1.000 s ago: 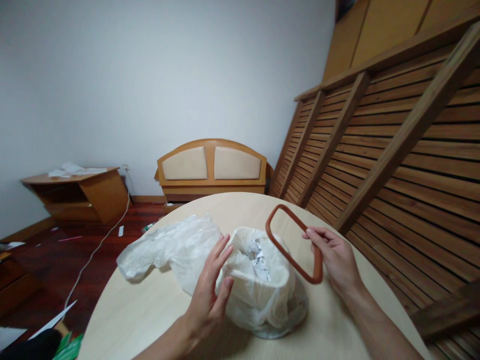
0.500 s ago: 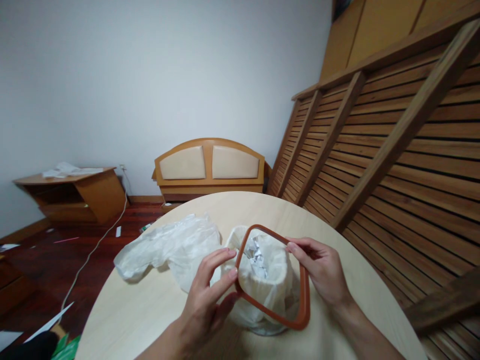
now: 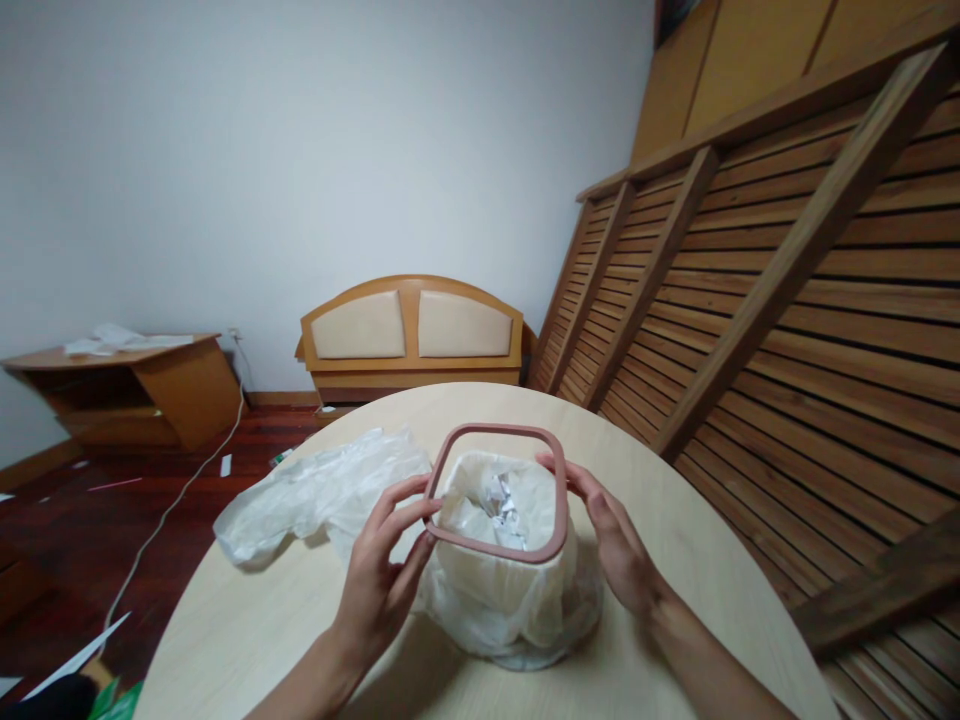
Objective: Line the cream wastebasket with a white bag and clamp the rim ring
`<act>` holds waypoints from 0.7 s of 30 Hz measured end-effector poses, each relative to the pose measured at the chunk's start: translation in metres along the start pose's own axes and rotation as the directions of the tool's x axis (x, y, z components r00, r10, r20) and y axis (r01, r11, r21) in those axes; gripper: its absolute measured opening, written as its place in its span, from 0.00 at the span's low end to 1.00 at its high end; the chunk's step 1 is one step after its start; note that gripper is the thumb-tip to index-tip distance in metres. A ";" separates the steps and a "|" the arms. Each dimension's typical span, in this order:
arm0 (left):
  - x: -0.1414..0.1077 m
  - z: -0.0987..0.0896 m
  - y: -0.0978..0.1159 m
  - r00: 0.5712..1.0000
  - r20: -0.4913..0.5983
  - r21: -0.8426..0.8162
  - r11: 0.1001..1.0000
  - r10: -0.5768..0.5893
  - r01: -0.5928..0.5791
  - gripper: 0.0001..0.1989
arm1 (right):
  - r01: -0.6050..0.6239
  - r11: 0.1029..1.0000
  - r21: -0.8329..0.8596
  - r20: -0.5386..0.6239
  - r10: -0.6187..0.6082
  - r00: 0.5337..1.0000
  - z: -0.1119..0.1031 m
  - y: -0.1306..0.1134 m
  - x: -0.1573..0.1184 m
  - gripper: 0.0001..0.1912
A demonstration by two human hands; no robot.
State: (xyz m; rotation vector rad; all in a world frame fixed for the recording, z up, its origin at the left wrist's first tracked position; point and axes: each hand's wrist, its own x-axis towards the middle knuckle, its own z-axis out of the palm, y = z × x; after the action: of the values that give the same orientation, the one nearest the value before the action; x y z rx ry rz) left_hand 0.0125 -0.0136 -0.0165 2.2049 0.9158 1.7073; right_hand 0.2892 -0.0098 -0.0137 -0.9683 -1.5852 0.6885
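Between my hands is a brownish-pink rounded-square trash can ring [image 3: 501, 550], held over the mouth of a trash can lined with a white plastic bag [image 3: 495, 605]. My left hand [image 3: 386, 560] pinches the ring's left side between thumb and fingers. On the right side, my right hand [image 3: 611, 530] holds the ring with its fingertips behind the edge. The bag is folded over the can's rim and hangs loosely around its outside. Crumpled silvery-white scraps [image 3: 504, 505] lie inside. A second white plastic bag [image 3: 322, 495] lies crumpled on the table, left of the can.
The can stands on a round pale wooden table [image 3: 667, 620]. Slatted wooden panels [image 3: 750, 350] lean along the right side. Beyond the table is a headboard [image 3: 411, 325]; a low wooden cabinet [image 3: 172, 390] stands at the left. A white cable [image 3: 172, 500] trails over the dark red floor.
The ring has turned from a steep tilt to nearly level and moved left, over the can's mouth. My right hand has shifted lower along its right side. The view has shifted slightly.
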 end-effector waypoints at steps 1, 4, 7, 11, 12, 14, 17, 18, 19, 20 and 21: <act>0.001 0.001 -0.001 1.000 -0.001 -0.006 1.000 -0.027 0.027 0.13 | -0.006 1.000 0.003 0.015 0.006 1.000 0.001 0.002 0.000 0.34; 0.001 0.002 -0.002 0.998 0.023 -0.002 0.998 -0.066 0.066 0.13 | 0.005 1.000 0.015 -0.022 -0.005 1.000 0.002 0.006 -0.002 0.36; 0.000 0.002 0.000 0.993 0.049 -0.001 0.994 -0.105 0.105 0.14 | 0.064 0.998 -0.010 -0.024 -0.065 0.998 0.002 0.005 -0.005 0.39; 0.001 0.001 0.004 0.994 0.054 0.026 0.995 -0.098 0.096 0.14 | 0.110 0.990 -0.084 0.070 -0.104 0.992 0.000 -0.001 -0.008 0.44; 0.001 0.001 0.005 0.995 0.053 0.044 0.996 -0.082 0.080 0.14 | 0.121 0.987 -0.105 0.083 -0.113 0.990 -0.001 -0.003 -0.007 0.45; 0.002 0.001 0.006 0.997 0.058 0.076 0.996 -0.052 0.047 0.14 | 0.157 0.977 -0.147 0.099 -0.144 0.985 -0.001 -0.004 -0.006 0.45; 0.002 0.002 0.006 0.995 0.095 0.097 0.995 -0.022 0.013 0.15 | 0.218 0.957 -0.190 0.125 -0.197 0.972 -0.002 -0.002 -0.003 0.43; 0.001 0.002 0.006 0.994 0.105 0.097 0.995 -0.023 0.012 0.16 | 0.228 0.954 -0.196 0.139 -0.203 0.969 -0.002 -0.002 -0.002 0.43; 0.001 0.002 0.006 0.993 0.112 0.097 0.995 -0.025 0.014 0.16 | 0.227 0.953 -0.198 0.153 -0.199 0.968 -0.003 -0.001 -0.001 0.43; 0.000 0.002 0.005 0.993 0.115 0.096 0.995 -0.029 0.018 0.16 | 0.219 0.956 -0.197 0.164 -0.188 0.968 -0.003 0.000 -0.001 0.42; 0.000 0.003 0.005 0.993 0.115 0.094 0.995 -0.034 0.023 0.17 | 0.207 0.959 -0.193 0.175 -0.175 0.969 -0.003 0.001 0.000 0.41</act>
State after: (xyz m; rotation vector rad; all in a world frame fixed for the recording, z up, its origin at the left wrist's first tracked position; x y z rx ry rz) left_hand 0.0167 -0.0173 -0.0147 2.3107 1.0108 1.5344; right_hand 0.2924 -0.0099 -0.0140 -0.9142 -1.8920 0.4772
